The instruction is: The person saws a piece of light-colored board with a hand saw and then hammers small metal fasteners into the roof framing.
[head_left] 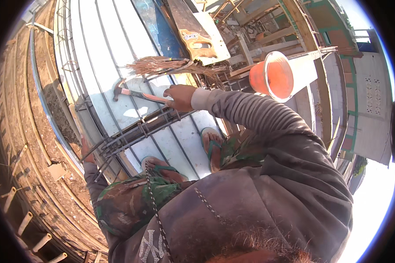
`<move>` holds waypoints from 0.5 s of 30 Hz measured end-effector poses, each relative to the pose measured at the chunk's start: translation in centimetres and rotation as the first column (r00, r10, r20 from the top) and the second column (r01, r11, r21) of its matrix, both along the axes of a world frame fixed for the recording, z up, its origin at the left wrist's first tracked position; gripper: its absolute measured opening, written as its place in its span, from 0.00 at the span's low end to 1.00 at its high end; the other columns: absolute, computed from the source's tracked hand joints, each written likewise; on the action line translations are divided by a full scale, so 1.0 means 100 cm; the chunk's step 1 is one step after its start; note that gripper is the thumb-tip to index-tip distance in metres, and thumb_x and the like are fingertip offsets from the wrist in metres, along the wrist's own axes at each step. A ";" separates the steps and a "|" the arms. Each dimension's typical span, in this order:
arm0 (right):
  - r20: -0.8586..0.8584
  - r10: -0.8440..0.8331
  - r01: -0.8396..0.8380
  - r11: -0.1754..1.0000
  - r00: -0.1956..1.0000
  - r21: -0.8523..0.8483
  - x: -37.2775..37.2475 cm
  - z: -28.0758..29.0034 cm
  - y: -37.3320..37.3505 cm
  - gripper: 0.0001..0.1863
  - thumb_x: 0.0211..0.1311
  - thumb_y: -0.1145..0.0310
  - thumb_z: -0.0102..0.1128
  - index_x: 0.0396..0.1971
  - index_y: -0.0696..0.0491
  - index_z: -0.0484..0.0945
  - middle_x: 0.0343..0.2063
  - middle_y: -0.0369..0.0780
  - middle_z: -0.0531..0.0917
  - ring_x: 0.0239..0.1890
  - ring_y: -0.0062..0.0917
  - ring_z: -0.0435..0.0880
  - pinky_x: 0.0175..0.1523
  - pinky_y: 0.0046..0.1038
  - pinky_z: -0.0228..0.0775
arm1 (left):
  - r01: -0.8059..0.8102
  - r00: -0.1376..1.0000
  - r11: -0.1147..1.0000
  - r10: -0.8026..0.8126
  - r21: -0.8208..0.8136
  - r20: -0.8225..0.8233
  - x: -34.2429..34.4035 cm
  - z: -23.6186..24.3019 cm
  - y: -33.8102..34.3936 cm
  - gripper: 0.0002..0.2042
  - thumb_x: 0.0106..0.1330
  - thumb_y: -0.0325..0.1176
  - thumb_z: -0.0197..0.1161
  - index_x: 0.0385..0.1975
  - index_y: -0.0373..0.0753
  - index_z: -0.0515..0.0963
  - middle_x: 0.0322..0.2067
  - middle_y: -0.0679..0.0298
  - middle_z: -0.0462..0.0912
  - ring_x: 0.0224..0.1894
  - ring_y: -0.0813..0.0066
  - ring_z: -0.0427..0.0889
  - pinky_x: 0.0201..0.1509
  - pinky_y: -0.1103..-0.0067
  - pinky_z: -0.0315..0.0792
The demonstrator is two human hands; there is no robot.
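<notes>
Here, orange-handled claw hammer (138, 94), steel head

Support = ribbed sheet-metal deck (105, 48), pale grey w/ raised seams running away from the viewer, blue patch at far end. Directly on it: rebar cage (140, 129) lying across the seams, straw broom (162, 65) further up, handsaw (193, 33) w/ wooden handle beyond the broom, orange bucket (272, 74) tipped on its side at the right edge. Two feet in green flip-flops (211, 147) standing on deck near the cage
</notes>
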State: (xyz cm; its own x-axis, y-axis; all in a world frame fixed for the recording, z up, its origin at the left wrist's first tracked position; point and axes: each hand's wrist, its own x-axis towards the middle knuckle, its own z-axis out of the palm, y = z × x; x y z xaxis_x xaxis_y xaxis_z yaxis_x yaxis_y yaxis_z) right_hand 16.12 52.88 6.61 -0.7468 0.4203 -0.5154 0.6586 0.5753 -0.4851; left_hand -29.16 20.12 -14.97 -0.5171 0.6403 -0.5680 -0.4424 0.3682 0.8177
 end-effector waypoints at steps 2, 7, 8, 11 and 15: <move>0.045 0.104 -0.098 0.987 0.994 -0.129 0.035 0.056 0.032 0.21 0.70 0.56 0.60 0.50 0.59 0.83 0.42 0.51 0.87 0.47 0.45 0.86 0.55 0.41 0.76 | 0.048 0.975 0.998 -0.058 -0.050 -0.216 -0.010 -0.010 -0.007 0.40 0.79 0.59 0.49 0.77 0.30 0.57 0.77 0.52 0.58 0.79 0.62 0.57 0.81 0.69 0.53; 0.054 -0.435 0.417 0.810 0.899 -0.413 0.151 0.228 0.110 0.14 0.70 0.61 0.63 0.42 0.56 0.86 0.31 0.38 0.87 0.34 0.23 0.88 0.39 0.25 0.80 | 0.034 0.980 0.999 -0.036 -0.012 -0.195 -0.019 0.007 -0.019 0.41 0.78 0.61 0.49 0.77 0.30 0.55 0.78 0.49 0.57 0.80 0.60 0.53 0.83 0.69 0.45; -0.020 -0.550 0.509 0.786 0.835 -0.351 0.186 0.246 0.119 0.13 0.69 0.61 0.63 0.41 0.56 0.86 0.31 0.38 0.87 0.33 0.22 0.87 0.38 0.24 0.79 | 0.023 0.969 0.997 -0.040 -0.075 -0.243 -0.012 0.015 -0.016 0.41 0.79 0.60 0.48 0.77 0.31 0.55 0.77 0.52 0.58 0.79 0.62 0.56 0.81 0.70 0.49; -0.204 -0.761 0.763 0.641 0.616 -0.086 0.277 0.241 0.154 0.12 0.66 0.62 0.63 0.38 0.55 0.85 0.28 0.38 0.86 0.26 0.24 0.87 0.31 0.25 0.80 | 0.021 0.954 0.997 -0.041 -0.071 -0.295 -0.017 0.027 -0.021 0.40 0.80 0.61 0.47 0.78 0.33 0.55 0.76 0.54 0.59 0.78 0.63 0.57 0.80 0.70 0.52; -0.073 -0.948 0.950 0.311 0.311 0.016 0.385 0.127 0.160 0.09 0.64 0.65 0.65 0.34 0.56 0.84 0.26 0.38 0.85 0.22 0.23 0.84 0.24 0.25 0.79 | 0.023 0.998 0.968 -0.038 -0.250 -0.058 0.012 0.069 -0.002 0.37 0.79 0.60 0.48 0.78 0.38 0.58 0.72 0.55 0.64 0.73 0.63 0.63 0.76 0.70 0.59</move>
State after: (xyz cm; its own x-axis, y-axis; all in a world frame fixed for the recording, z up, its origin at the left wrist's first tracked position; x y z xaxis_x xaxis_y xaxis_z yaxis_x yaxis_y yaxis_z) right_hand 54.62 68.91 19.27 0.1633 0.8763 -0.4533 0.7477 -0.4097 -0.5225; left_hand -27.96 19.96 -8.04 -0.5386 0.4987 -0.6792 -0.3794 0.5762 0.7239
